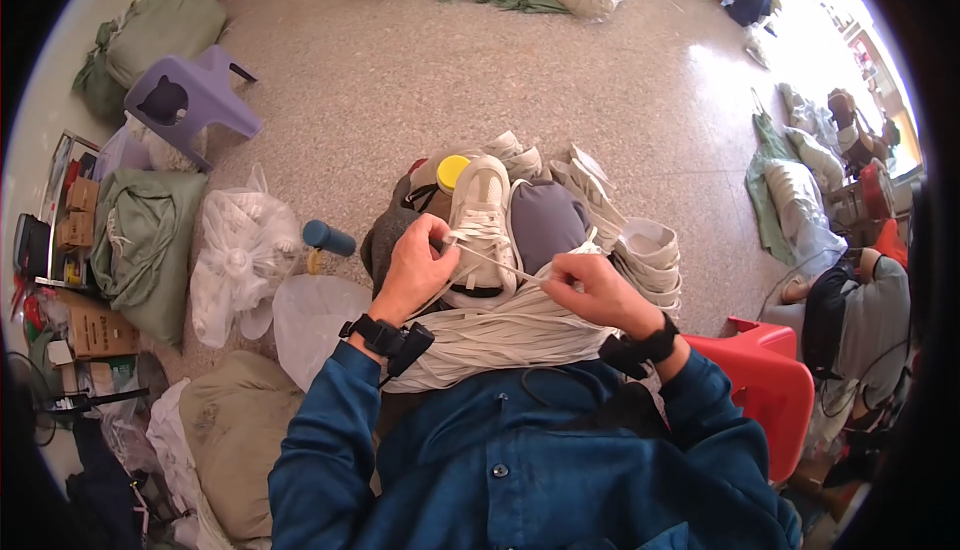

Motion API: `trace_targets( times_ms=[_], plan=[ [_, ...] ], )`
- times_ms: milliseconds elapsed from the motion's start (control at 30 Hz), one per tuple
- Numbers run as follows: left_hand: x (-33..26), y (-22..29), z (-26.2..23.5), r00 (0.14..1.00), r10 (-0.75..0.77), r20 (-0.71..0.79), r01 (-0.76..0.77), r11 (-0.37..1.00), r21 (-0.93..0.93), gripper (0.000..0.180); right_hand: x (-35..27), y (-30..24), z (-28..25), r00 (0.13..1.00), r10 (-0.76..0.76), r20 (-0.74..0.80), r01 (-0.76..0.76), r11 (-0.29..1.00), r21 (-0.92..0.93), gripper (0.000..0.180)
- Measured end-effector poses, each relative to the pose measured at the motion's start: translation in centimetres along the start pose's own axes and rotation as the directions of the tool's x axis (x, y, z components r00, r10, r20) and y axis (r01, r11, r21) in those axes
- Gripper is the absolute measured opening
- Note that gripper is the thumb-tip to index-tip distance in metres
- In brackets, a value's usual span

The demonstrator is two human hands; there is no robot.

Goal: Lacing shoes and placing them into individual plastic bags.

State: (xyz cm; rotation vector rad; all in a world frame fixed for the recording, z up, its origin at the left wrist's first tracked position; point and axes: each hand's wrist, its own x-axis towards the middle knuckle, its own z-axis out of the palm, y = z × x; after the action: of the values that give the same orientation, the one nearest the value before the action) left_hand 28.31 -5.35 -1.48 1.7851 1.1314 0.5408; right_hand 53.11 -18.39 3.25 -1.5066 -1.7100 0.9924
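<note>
We have a cream sneaker (490,188) in front of our lap, toe pointing away from us, its opening toward us. Our left hand (420,262) pinches a pale shoelace (508,267) just beside the sneaker's left edge, while our right hand (598,290), fingers curled in, grips the same lace to the right, so it stretches across the shoe between them. A thick bundle of cream laces (490,342) lies across our lap below the sneaker. A yellow lid (453,171) shows just left of the toe, and more pale shoes (648,250) stand to the right. Near our right forearm is a red plastic seat (762,375); a blue cylinder (328,238) sits left of us, beside a knotted clear bag (243,260).
</note>
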Motion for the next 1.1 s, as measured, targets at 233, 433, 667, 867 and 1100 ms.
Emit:
trace_targets(
  times_ms=[233, 433, 667, 867, 1100],
  plan=[
    [-0.9, 2.1, 1.0, 0.989, 0.086, -0.121, -0.073, 0.991, 0.111, 0.019, -2.2, -0.4, 0.0, 0.970, 0.050, 0.237, -0.075, 0.993, 0.096, 0.024],
    [-0.9, 3.2, 2.5, 0.851, 0.524, 0.043, -0.473, 0.727, 0.497, 0.012, -1.3, -1.3, 2.8, 0.930, -0.078, 0.359, 0.042, 0.993, 0.108, 0.024],
    [-0.5, 2.9, 4.4, 0.857, 0.513, 0.041, -0.425, 0.660, 0.620, 0.012, -1.3, -1.0, 3.3, 0.932, -0.089, 0.351, 0.059, 0.994, 0.096, 0.016],
    [-0.8, 2.8, 4.3, 0.856, 0.514, 0.050, -0.430, 0.654, 0.622, 0.010, -1.4, -0.6, 3.4, 0.948, -0.013, 0.317, -0.021, 0.994, 0.106, 0.014],
    [-1.0, 2.7, 3.9, 0.838, 0.539, 0.086, -0.443, 0.580, 0.684, 0.007, -1.2, -0.2, 3.4, 0.938, -0.055, 0.341, 0.027, 0.996, 0.086, 0.016]
  ],
)
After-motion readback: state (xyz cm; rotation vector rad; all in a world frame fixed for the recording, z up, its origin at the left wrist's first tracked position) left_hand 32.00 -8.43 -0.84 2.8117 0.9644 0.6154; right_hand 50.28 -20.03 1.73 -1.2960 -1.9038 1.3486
